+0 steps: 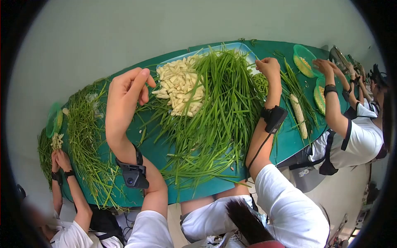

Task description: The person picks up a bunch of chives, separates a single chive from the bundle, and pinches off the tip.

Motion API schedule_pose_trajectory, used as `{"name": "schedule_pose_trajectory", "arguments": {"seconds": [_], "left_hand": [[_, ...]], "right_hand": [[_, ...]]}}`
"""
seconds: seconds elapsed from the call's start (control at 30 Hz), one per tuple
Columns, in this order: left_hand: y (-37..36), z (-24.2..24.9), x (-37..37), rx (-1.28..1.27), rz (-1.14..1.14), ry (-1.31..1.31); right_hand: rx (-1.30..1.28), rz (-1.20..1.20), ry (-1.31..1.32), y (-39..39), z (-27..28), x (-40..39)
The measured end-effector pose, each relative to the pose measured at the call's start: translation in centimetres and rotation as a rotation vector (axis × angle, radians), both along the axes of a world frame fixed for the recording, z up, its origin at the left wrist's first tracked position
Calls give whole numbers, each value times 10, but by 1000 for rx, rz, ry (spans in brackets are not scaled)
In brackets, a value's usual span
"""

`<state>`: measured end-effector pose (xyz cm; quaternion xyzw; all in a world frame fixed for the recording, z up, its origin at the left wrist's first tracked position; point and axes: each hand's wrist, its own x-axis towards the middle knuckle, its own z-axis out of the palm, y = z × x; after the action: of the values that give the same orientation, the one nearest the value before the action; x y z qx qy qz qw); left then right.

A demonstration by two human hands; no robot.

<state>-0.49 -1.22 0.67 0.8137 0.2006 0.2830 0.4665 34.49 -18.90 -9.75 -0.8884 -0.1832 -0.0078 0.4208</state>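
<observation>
My left hand (pixel 128 89) hovers at the left of a light-blue tray (pixel 247 50), its fingers loosely curled and partly apart, with nothing visible in them. Closest to it is a heap of pale pieces (pixel 178 84) like peeled garlic cloves. My right hand (pixel 271 68) is closed in a pinch over the tray's right side; whatever is between its fingertips is too small to make out. Between my hands a large pile of long green chives (pixel 227 91) spreads over the tray and toward me. Small cut green pieces (pixel 260 84) lie below my right hand, partly hidden.
More green stalks (pixel 84 132) cover the left of the green table (pixel 155 144), beside a co-worker's hands (pixel 61 160) and a green basket (pixel 54 120). On the right are a corn cob (pixel 298 115), green baskets of kernels (pixel 304 62), and another person's hands (pixel 324 66).
</observation>
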Motion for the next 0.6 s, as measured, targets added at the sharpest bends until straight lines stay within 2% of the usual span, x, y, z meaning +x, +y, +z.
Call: {"name": "schedule_pose_trajectory", "arguments": {"seconds": [0.27, 0.37, 0.43, 0.5, 0.57, 0.6], "left_hand": [[-1, -1, 5, -27, 1, -10], [1, -3, 6, -37, 30, -101], [2, 1, 2, -18, 46, -53], [4, 3, -2, -5, 57, 4], [5, 1, -3, -1, 75, 27], [5, 0, -4, -5, 67, 28]], "right_hand": [[49, -70, 25, -8, -13, 9], [-49, -135, -96, -9, -24, 21], [-69, -175, -119, -10, -33, 26], [-121, -172, -69, -13, -23, 24], [-302, -160, -42, -24, -12, 26], [-321, -197, 21, -29, -22, 47]]}}
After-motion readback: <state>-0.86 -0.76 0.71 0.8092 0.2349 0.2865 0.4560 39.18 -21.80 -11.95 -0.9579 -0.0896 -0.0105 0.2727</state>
